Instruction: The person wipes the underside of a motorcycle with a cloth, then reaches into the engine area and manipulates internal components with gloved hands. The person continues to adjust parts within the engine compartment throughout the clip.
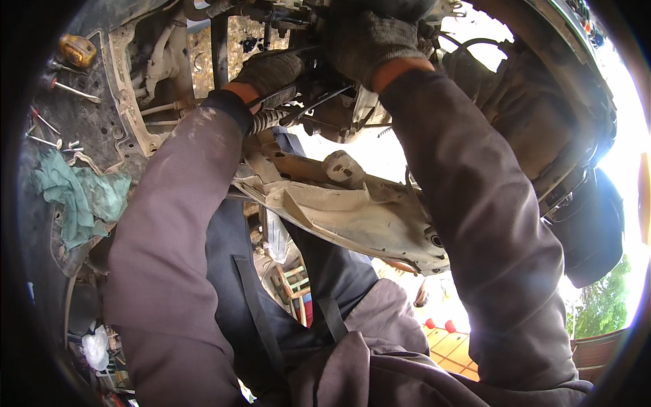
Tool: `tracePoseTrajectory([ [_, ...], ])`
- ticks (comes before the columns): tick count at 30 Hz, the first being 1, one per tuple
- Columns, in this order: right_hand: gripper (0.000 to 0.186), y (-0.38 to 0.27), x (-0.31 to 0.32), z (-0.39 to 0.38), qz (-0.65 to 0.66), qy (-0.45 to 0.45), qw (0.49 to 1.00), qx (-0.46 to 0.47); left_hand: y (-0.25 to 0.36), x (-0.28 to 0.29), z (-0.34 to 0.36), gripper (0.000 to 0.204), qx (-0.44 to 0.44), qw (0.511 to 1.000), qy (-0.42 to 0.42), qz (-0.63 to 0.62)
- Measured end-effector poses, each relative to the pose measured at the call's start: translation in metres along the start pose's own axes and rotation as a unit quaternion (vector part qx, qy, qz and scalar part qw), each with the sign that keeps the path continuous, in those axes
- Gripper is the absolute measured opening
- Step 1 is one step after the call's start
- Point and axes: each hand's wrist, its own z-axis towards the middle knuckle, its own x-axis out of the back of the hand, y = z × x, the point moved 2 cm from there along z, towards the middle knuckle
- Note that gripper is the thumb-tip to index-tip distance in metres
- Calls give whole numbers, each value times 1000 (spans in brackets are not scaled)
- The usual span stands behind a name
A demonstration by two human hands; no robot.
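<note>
Both my hands wear dirty knit gloves with orange cuffs and reach into a vehicle's engine bay at the top. My left hand is closed among dark rods and hoses, beside a ribbed rubber boot; what it holds is unclear. My right hand is against a dark rounded part, its fingers mostly hidden behind the glove's back and the parts. Below them a dusty curved panel spans between my forearms.
At left, a yellow-handled tool, screwdrivers and a teal rag lie on dark bodywork. A white plastic bag is lower left. The wheel-arch liner curves at right, with bright daylight and foliage beyond.
</note>
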Motion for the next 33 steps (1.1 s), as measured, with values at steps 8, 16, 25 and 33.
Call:
tracePoseTrajectory([
  [8,32,6,-40,57,30,-18,992,117,4,13,5,29,-22,982,-156,107],
  [16,39,4,-44,62,44,-21,987,155,4,82,-71,28,-1,994,-108,-23],
  [25,42,6,-58,73,19,-42,989,142,14,116,-118,34,169,975,-134,-61],
  [33,37,22,-59,72,-5,26,988,155,22,115,-126,39,162,977,-101,-94],
])
